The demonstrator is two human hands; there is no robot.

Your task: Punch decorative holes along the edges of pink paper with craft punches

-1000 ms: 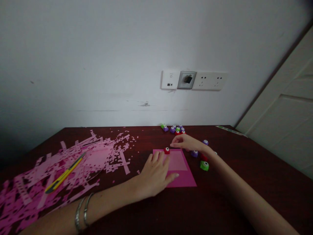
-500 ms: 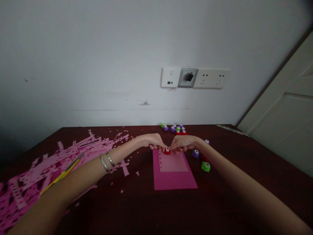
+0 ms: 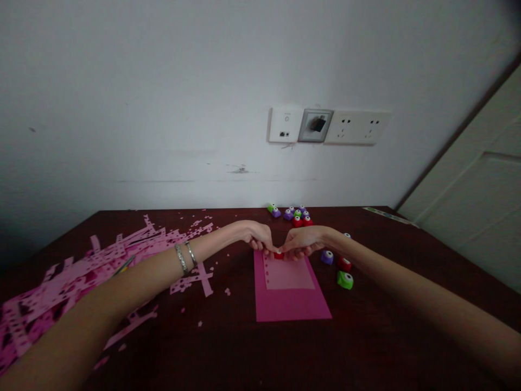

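Between my two hands sits a small red craft punch (image 3: 279, 256), at the top edge of a light pink sheet (image 3: 291, 276). A row of punched holes runs down that sheet's left side. Underneath lies a larger magenta sheet (image 3: 293, 307). My left hand (image 3: 259, 237) is closed, its fingers on the punch from the left, thumb tip on top. From the right, my right hand (image 3: 301, 240) is closed on the same punch, its thumb meeting the left one there. The thumbs cover most of the white button.
Punched pink paper strips (image 3: 81, 282) are heaped at left, with a pencil (image 3: 125, 264) partly behind my left forearm. Several punches (image 3: 297, 215) stand near the wall. Purple (image 3: 327, 257), red (image 3: 344, 264) and green (image 3: 345, 279) punches lie beside my right forearm.
Both thumbs have come together over the punch's white button, which showed before. My left forearm has shifted up slightly and now covers more of the pencil. The view has moved a little.
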